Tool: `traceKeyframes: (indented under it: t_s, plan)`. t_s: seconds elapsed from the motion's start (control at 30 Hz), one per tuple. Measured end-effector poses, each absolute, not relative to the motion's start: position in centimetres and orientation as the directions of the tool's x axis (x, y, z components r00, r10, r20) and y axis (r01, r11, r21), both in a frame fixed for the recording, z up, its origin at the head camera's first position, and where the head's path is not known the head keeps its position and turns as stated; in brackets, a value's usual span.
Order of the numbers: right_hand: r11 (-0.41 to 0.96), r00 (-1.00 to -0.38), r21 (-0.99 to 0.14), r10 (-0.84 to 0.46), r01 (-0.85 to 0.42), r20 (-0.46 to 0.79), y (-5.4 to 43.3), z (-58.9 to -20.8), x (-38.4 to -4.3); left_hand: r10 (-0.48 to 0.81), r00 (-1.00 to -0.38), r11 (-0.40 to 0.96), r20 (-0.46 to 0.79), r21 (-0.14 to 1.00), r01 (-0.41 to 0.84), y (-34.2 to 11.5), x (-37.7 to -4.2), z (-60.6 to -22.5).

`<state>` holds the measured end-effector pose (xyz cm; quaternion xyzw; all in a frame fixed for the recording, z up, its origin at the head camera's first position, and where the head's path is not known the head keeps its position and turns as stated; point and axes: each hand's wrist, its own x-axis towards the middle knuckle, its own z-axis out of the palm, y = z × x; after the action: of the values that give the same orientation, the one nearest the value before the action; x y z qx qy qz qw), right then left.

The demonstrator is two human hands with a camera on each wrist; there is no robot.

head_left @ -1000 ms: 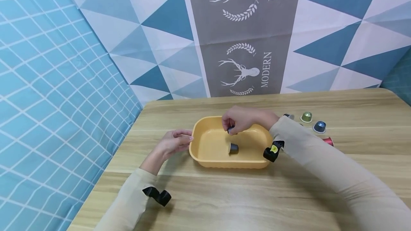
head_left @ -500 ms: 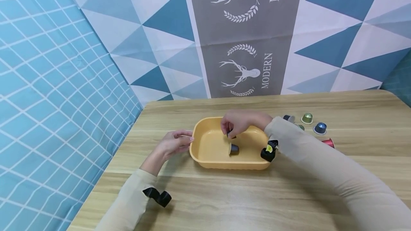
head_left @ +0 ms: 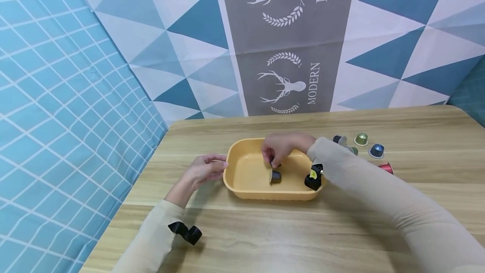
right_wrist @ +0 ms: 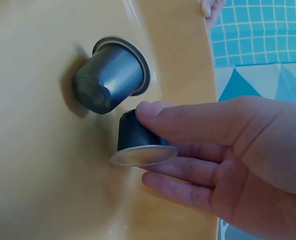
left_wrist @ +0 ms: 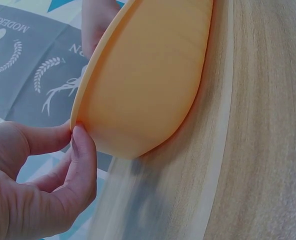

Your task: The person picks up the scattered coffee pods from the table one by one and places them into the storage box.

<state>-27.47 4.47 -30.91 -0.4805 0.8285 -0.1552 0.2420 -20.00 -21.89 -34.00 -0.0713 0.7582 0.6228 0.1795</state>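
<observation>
A yellow-orange plastic basin (head_left: 242,189) stands on the wooden table. My left hand (head_left: 206,169) pinches its left rim between thumb and fingers, as the left wrist view shows up close. Inside the basin, my right hand (head_left: 279,148) holds a dark coffee capsule (right_wrist: 135,132) between thumb and fingers, its pale foil lid facing away from the thumb. Another dark grey coffee capsule (head_left: 275,176) lies on its side on the basin floor, close beside the held one. In the head view the held capsule is mostly hidden by my fingers.
To the right of the basin several more capsules lie on the table: a green one (head_left: 361,139), a blue one (head_left: 377,151), a red one (head_left: 386,168) and a dark one (head_left: 339,140). My right sleeve (head_left: 363,180) partly covers this group. A patterned cloth (head_left: 288,45) hangs behind the table.
My right hand has lowered slightly into the basin with the capsule, nearer the one lying there. The left hand has stayed on the rim.
</observation>
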Motion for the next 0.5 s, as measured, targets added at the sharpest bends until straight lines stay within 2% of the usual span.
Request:
traceKeyframes:
  t_s: [0.17,0.5]
  plan:
    - [0.503,-0.423,-0.499,-0.864,-0.705,-0.273,4.25,-31.04,-27.44,0.133,-0.928,0.21,-0.348,0.925,-0.317,-22.02,-19.86,-34.04]
    - [0.533,-0.456,-0.426,-0.846,-0.731,-0.275,4.12,-31.32,-27.4,0.137,-0.928,0.207,-0.347,0.926,-0.316,-21.99,-19.9,-34.05]
